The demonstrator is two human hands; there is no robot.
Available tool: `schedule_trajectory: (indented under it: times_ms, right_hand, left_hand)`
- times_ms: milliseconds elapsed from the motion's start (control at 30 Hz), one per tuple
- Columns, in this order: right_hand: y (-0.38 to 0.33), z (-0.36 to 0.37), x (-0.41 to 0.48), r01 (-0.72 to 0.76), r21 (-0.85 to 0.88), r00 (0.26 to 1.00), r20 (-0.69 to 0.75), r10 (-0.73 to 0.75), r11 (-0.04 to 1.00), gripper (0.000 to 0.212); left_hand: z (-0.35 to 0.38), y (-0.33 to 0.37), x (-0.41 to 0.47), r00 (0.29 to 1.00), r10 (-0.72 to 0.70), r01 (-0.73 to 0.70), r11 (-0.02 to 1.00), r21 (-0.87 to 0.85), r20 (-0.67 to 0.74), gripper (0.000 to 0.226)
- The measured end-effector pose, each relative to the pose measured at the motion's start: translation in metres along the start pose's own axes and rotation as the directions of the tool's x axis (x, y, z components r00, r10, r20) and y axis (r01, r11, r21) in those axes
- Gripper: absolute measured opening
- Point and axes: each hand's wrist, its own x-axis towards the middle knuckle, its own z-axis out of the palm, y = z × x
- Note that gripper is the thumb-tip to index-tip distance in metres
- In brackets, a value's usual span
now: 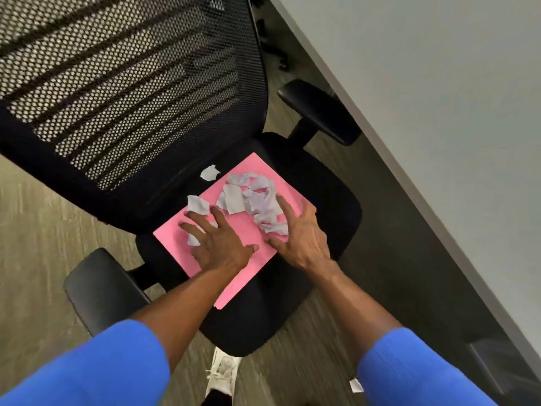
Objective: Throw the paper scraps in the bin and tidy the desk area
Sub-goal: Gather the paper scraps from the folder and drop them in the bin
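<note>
A pink sheet (251,230) lies on the black seat of an office chair (330,206). Several torn white paper scraps (257,197) are heaped on its far half. One scrap (209,172) lies on the seat just off the sheet's far edge, and another (197,204) sits at its left edge. My left hand (218,244) rests flat on the sheet, fingers spread, partly covering a scrap (192,240). My right hand (301,238) is spread against the right side of the heap, fingers touching the scraps but not closed on them.
The chair's mesh back (123,83) fills the upper left, with armrests at lower left (99,285) and upper right (319,109). A grey desk (439,112) runs along the right. One small scrap (355,385) lies on the floor near a white shoe (222,373).
</note>
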Motion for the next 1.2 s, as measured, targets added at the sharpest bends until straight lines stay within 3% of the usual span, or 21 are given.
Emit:
schedule_trajectory:
  times_ms: [100,200,433,733,1200]
  right_hand:
    - [-0.018,0.009,0.030,0.016,-0.069,0.999,0.042,-0.013,0.997,0.103]
    - [-0.029,0.021,0.047,0.060,-0.147,0.997,0.052,-0.053,0.987,0.103]
    - [-0.039,0.033,0.060,0.059,-0.228,0.998,-0.016,-0.065,0.972,0.073]
    - [-0.023,0.055,0.041,0.060,-0.005,0.985,-0.164,-0.060,0.998,0.024]
    - [0.008,0.052,-0.018,-0.051,0.369,0.924,-0.336,0.185,0.928,0.013]
  left_hand:
    - [0.008,-0.010,0.013,0.999,0.003,-0.004,1.000,0.007,0.038,0.143]
    - [0.020,-0.016,0.019,0.999,0.043,-0.044,0.998,0.048,0.021,0.124]
    - [0.047,-0.011,0.016,0.988,0.141,-0.140,0.990,0.019,-0.068,0.077]
    - [0.050,-0.006,0.009,0.948,0.277,-0.292,0.953,-0.083,-0.154,0.045]
    - [0.039,-0.005,-0.029,0.933,0.303,-0.348,0.896,-0.275,-0.194,0.041]
